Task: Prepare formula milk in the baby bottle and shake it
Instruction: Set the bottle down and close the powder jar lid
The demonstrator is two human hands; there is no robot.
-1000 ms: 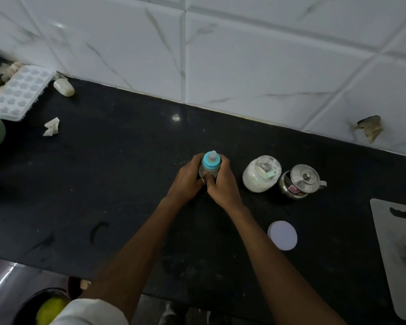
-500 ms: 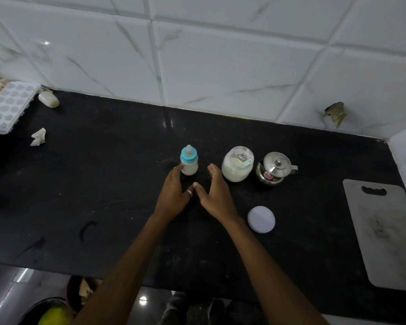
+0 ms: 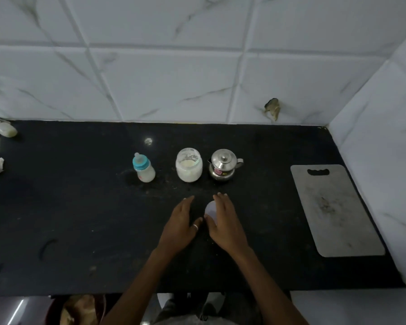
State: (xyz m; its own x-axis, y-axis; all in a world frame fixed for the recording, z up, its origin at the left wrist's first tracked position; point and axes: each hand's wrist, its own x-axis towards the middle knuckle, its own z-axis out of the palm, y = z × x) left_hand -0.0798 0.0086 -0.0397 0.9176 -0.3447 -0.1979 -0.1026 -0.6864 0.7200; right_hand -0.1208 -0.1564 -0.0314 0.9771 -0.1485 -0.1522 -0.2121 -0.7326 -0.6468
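- Resting flat over the black counter [image 3: 80, 219], nearest the camera, are both hands; the left hand [image 3: 181, 224] lies palm down with fingers spread, grasping nothing.
- The right hand [image 3: 225, 221] is also flat and unclenched, covering most of the white lid [image 3: 209, 208], which lies on the counter; it lies over the lid but is not curled round it.
- Beyond the hands stands the open jar [image 3: 189, 164] of white powder, with the steel kettle [image 3: 223, 164] just beside it on the right.
- The baby bottle [image 3: 143, 167] stands apart from both hands, left of the jar; its long axis is upright, with the teat pointing up and slightly toward the wall, and its blue collar is on.
- Its contents look milky, so the mixing seems done, and tidying seems to be the step in hand.
- The next move probably calls for closing the right fingers on the lid, carrying it up to the jar's mouth and seating it level.
- Farthest right lies a grey cutting board [image 3: 335, 207], untouched.
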